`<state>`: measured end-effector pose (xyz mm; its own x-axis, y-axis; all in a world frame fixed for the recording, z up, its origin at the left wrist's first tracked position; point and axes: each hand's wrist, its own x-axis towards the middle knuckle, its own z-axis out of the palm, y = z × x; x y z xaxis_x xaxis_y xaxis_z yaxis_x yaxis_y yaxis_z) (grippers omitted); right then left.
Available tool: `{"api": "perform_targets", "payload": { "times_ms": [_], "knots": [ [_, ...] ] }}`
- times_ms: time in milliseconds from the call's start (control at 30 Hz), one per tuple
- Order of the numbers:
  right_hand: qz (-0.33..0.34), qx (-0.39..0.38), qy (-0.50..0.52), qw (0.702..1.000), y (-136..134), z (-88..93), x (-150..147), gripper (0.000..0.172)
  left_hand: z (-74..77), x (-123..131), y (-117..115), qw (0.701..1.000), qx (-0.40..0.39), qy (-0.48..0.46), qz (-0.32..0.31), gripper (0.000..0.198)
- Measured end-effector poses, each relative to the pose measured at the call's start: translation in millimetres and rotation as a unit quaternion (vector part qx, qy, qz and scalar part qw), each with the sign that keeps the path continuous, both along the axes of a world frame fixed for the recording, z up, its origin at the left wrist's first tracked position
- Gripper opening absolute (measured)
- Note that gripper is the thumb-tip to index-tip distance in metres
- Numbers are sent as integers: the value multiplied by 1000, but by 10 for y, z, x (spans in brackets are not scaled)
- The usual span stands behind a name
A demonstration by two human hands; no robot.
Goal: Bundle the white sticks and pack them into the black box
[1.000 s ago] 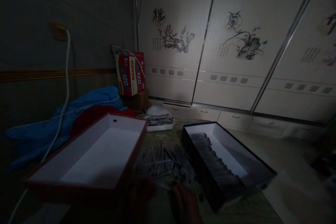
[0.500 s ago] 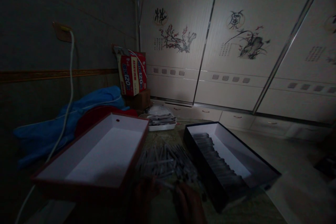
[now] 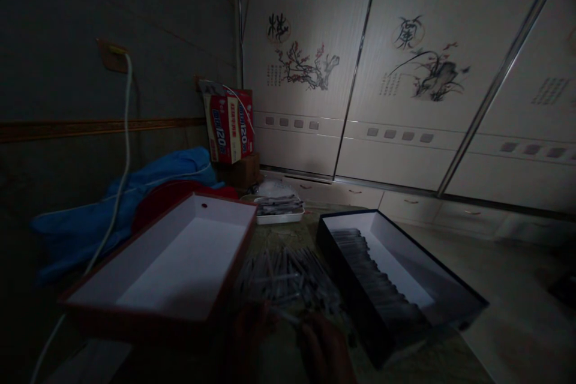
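Observation:
In the dim light at the bottom of the head view, my left hand [image 3: 252, 325] and my right hand [image 3: 323, 345] are close together over the table. Between them lies a slim, pale pen [image 3: 286, 315], its ends at the fingers of both hands. My fingers look closed, though the dark hides their exact grip. Just beyond is a loose pile of clear, pen-like sticks [image 3: 288, 276], pointing in various directions. Right of the pile, a dark-rimmed box [image 3: 450, 279] holds a long row of similar pens [image 3: 371, 270] stacked along its left side.
A red-edged box [image 3: 180, 258] with a white inside stands at left. A white tray [image 3: 281, 219] of more pens sits at the back of the table. Blue cloth [image 3: 81, 222], a white cable [image 3: 127, 132] and a red carton [image 3: 230, 126] are along the left; sliding wardrobe doors [image 3: 310, 30] stand behind.
The whole view has shifted slightly, so everything appears a little further right. Both hands stay in nearly the same place with the pen between them.

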<state>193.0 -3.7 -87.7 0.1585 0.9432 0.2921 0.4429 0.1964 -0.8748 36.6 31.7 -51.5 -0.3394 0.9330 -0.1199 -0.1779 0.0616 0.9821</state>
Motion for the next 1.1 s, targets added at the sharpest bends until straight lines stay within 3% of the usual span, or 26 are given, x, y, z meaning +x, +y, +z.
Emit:
{"api": "perform_targets", "payload": {
  "times_ms": [133,300,433,533,633,833,1000,1100],
  "knots": [
    [-57,9,28,998,-18,61,-48,49,31,-50,-46,1000,-5,16,-21,44],
    [-24,22,23,999,-13,22,-55,53,113,-57,-45,999,-2,41,-33,36],
    [-69,0,24,997,1,9,-47,48,171,-50,-68,999,-4,17,-35,35],
    [-11,15,10,1000,29,-4,-30,44,164,-41,-79,1000,-6,-18,-25,34],
    [20,16,1,1000,42,-49,-24,50,125,-30,-63,999,-14,-34,-24,34],
    [-89,13,26,996,-1,-101,-80,49,126,-46,-73,999,-13,-16,-31,34],
    [30,-13,17,999,23,24,-28,47,190,-67,-95,998,1,64,-30,31],
    [39,-7,21,999,18,88,-3,41,170,-59,-69,998,8,58,-18,32]
  ]
}}
